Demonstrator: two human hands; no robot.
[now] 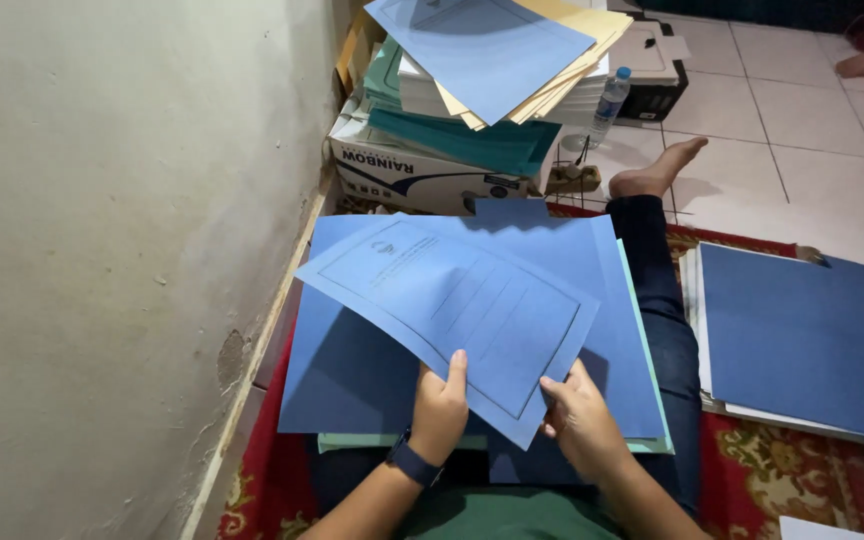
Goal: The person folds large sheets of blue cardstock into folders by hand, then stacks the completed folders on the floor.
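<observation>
Patterned red rug point(782, 470), both hands, left point(439, 412), right point(580, 420), gripping one blue sheet point(452, 310)

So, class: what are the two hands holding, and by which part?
Both the left hand and right hand hold one blue printed sheet by its near bottom edge.

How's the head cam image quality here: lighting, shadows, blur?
Head view: soft, even light, no glare; the blue sheet casts a dark shadow on the blue folders beneath; left hand and right hand sharp, no motion blur; wide-angle bending along the wall.
</observation>
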